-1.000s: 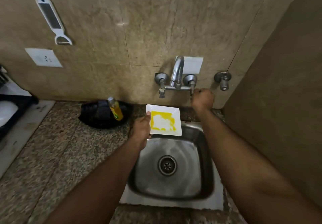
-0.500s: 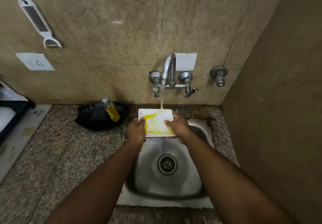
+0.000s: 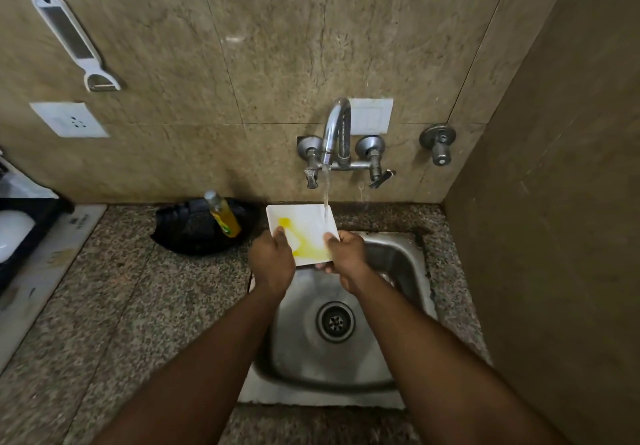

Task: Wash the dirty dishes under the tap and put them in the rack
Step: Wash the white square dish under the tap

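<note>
A square white plate (image 3: 304, 226) smeared with yellow residue is held over the back edge of the steel sink (image 3: 391, 261). My left hand (image 3: 272, 261) grips its left edge, thumb on top. On the plate's right front corner my right hand (image 3: 346, 257) holds on, thumb on the upper face. Water streams from the tap (image 3: 334, 132) onto the plate's right side. The right tap lever (image 3: 381, 177) is turned outward.
A black bowl-like holder (image 3: 194, 233) with a yellow liquid bottle (image 3: 223, 214) stands left of the sink on the granite counter (image 3: 121, 306). A black rack (image 3: 31, 222) with a white dish (image 3: 14, 233) sits at the far left. The side wall (image 3: 554, 236) closes the right.
One second ago my right hand was on the right tap lever with no water flowing. It came down to the plate, water now runs, and much of the yellow residue has washed off.
</note>
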`<action>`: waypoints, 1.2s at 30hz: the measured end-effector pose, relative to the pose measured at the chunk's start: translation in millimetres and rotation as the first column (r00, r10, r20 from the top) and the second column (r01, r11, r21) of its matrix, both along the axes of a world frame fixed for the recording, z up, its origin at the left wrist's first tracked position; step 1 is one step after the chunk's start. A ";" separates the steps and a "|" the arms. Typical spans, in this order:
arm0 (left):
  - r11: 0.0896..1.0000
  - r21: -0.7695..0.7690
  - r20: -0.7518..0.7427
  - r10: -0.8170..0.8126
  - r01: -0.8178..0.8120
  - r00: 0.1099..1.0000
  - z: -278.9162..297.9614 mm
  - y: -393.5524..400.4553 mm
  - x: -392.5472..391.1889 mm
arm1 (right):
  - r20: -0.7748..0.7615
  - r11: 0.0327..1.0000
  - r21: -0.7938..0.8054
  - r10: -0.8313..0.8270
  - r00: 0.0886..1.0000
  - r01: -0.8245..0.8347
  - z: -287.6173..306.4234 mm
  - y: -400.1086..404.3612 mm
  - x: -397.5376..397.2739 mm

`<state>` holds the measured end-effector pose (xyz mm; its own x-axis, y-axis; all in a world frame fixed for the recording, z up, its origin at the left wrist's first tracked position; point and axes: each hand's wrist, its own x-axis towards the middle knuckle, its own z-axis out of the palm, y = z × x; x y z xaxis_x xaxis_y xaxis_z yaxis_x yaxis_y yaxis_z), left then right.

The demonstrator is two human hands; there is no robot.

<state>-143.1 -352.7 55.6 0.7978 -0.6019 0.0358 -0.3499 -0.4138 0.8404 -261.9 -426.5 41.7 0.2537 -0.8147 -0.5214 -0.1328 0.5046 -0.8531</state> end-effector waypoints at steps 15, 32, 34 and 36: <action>1.000 -0.022 -0.271 -0.012 0.006 0.963 -15.8 2.4 -9.9 | -0.127 0.992 -0.015 -0.127 0.984 0.126 0.9 -0.9 -1.6; 0.593 0.585 0.149 -0.749 0.553 0.646 -31.5 -22.0 -47.0 | 0.054 0.990 -0.022 -0.139 0.989 0.140 -21.4 5.0 -34.6; 0.547 0.647 0.121 -0.761 0.531 0.637 -35.5 -30.0 -42.3 | -0.009 0.985 -0.053 -0.163 0.987 0.163 -21.6 13.5 -36.8; 0.525 0.663 0.070 -0.754 0.534 0.654 -38.6 -37.3 -42.0 | -0.062 0.980 -0.077 -0.187 0.980 0.182 -21.2 16.3 -35.1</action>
